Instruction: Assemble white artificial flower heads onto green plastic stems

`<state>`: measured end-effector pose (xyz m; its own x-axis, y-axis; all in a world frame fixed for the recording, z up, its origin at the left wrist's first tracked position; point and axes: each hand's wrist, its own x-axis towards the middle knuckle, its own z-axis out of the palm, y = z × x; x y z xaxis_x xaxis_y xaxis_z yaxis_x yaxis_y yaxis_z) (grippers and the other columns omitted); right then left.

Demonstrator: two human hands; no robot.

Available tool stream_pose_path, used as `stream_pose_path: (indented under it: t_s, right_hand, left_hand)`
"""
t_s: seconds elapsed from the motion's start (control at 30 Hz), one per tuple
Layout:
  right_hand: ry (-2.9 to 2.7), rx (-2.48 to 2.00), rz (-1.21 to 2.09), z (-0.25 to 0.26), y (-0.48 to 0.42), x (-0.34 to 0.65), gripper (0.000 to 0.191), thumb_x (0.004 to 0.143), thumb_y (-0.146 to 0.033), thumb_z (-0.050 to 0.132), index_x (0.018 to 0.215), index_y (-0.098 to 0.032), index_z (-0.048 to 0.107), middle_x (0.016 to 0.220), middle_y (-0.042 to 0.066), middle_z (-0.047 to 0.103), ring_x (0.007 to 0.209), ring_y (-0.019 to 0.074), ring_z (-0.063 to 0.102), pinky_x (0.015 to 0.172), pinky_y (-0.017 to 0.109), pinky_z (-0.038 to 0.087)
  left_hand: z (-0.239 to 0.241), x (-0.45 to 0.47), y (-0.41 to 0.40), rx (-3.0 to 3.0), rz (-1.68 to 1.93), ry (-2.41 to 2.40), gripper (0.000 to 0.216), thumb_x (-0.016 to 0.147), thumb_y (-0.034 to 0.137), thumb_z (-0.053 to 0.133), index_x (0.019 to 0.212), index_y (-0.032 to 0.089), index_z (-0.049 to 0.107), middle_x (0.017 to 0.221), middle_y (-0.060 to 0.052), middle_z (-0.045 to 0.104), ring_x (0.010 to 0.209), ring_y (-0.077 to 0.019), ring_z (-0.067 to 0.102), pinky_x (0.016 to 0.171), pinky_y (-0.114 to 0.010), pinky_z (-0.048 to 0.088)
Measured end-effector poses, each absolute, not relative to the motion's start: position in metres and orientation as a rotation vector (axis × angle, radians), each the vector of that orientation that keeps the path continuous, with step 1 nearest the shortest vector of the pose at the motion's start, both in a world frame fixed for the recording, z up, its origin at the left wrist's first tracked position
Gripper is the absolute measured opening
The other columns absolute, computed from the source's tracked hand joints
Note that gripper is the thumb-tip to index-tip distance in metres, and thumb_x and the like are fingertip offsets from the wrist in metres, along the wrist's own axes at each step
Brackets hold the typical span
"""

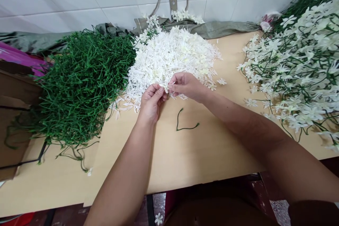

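My left hand (153,100) and my right hand (185,85) meet at the near edge of a heap of white artificial flower pieces (172,56). Between their fingertips is a small white artificial flower (164,87), pinched from both sides and partly hidden by the fingers. A single green plastic stem (182,128), bent in an L shape, lies on the tabletop just in front of my hands. To the left rises a large tangled pile of green plastic stems (90,81).
On the right spreads a big pile of white flowers on green stems (299,74). A cardboard box (18,113) stands at the far left. Grey-green cloth (225,29) runs along the tiled wall behind the table (169,162). One white flower (159,219) lies below the table's front edge.
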<state>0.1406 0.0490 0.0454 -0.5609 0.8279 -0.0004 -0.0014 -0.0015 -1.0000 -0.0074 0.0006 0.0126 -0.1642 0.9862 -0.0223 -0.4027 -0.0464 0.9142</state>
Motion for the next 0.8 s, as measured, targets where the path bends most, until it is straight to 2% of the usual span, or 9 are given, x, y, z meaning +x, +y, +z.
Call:
stream_pose_path:
  t_s: [0.17, 0.37, 0.47, 0.63, 0.8]
  right_hand:
    - [-1.832, -0.873, 1.279, 0.051, 0.044, 0.138, 0.022, 0.082, -0.005, 0.060, 0.068, -0.018, 0.048, 0.062, -0.005, 0.051, 0.058, 0.0078, 0.047, 0.058, 0.024, 0.040]
    - [-2.081, -0.892, 0.819, 0.052, 0.039, 0.138, 0.023, 0.079, -0.006, 0.054, 0.066, -0.020, 0.042, 0.071, -0.001, 0.049, 0.068, 0.0123, 0.045, 0.068, 0.030, 0.038]
    - [-2.095, -0.923, 0.785, 0.052, 0.039, 0.140, 0.020, 0.080, -0.008, 0.052, 0.069, -0.021, 0.042, 0.070, -0.001, 0.048, 0.067, 0.0125, 0.044, 0.067, 0.029, 0.037]
    - [-2.135, -0.955, 0.776, 0.051, 0.035, 0.139, 0.019, 0.081, -0.011, 0.050, 0.068, -0.021, 0.041, 0.071, -0.001, 0.049, 0.067, 0.0126, 0.044, 0.067, 0.029, 0.036]
    - [-2.131, -1.007, 0.721, 0.053, 0.031, 0.137, 0.021, 0.079, -0.009, 0.050, 0.067, -0.022, 0.039, 0.068, -0.002, 0.046, 0.065, 0.0126, 0.042, 0.065, 0.029, 0.035]
  left_hand:
    - [0.013, -0.003, 0.000, 0.865, 1.521, 1.062, 0.040, 0.057, 0.034, 0.091, 0.067, 0.019, 0.055, 0.057, 0.004, 0.060, 0.049, -0.0059, 0.048, 0.050, -0.018, 0.039]
    - [0.013, -0.001, -0.001, 0.888, 1.532, 1.107, 0.034, 0.064, 0.030, 0.086, 0.069, 0.019, 0.054, 0.053, 0.005, 0.055, 0.047, -0.0067, 0.045, 0.047, -0.019, 0.034]
    - [0.013, -0.002, -0.001, 0.927, 1.507, 1.107, 0.035, 0.066, 0.033, 0.087, 0.070, 0.019, 0.054, 0.053, 0.006, 0.053, 0.047, -0.0067, 0.045, 0.047, -0.019, 0.033]
    - [0.016, 0.000, -0.002, 0.918, 1.493, 1.121, 0.036, 0.058, 0.028, 0.085, 0.068, 0.020, 0.052, 0.051, 0.007, 0.052, 0.045, -0.0063, 0.045, 0.047, -0.019, 0.034]
    - [0.021, 0.004, -0.004, 0.886, 1.514, 1.115, 0.034, 0.053, 0.026, 0.080, 0.070, 0.020, 0.052, 0.046, 0.011, 0.046, 0.041, -0.0044, 0.036, 0.042, -0.018, 0.026]
